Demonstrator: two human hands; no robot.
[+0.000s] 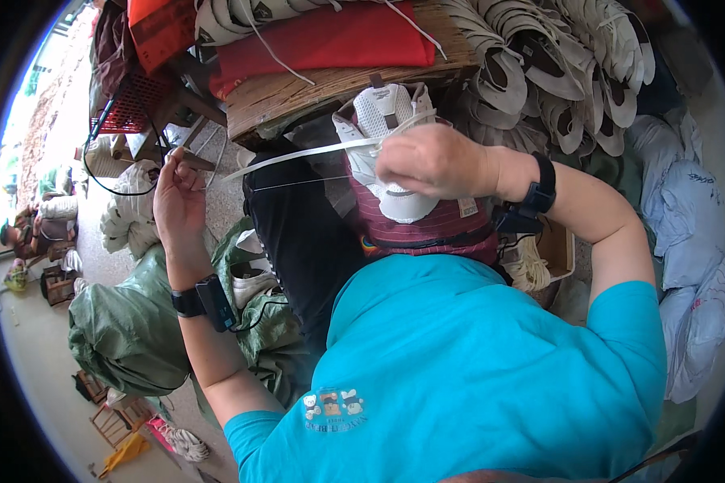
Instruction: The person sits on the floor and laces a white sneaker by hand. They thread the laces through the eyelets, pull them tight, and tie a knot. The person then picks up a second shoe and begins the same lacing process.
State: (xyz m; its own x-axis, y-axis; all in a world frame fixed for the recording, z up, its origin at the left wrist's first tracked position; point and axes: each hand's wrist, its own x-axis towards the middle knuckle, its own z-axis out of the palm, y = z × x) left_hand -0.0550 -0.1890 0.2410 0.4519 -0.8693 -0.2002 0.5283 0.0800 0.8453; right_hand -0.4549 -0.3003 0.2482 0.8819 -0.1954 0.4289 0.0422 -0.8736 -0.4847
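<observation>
A white shoe upper (373, 113) with a perforated tongue rests on the maroon striped apron (379, 221) over my lap. My right hand (435, 161) is closed above the upper, pinching a flat white lace (298, 154). The lace stretches leftward in a low arc, its free end near my left hand. Out to the left, my left hand (181, 197) is raised with curled fingers around a brown tapered piece (196, 161) like a tool handle; its tip is too small to make out. Below the lace runs a thin pale thread (302, 183), toward the upper.
Ahead stands a wooden bench (282, 97) with red cloth (322, 44) and pale uppers on it. Stacked shoe uppers (556, 64) fill the far right. Green sacks (129, 322) lie at left, white sacks (689, 233) at right. A box of pale cords (532, 266) sits beside my right hip.
</observation>
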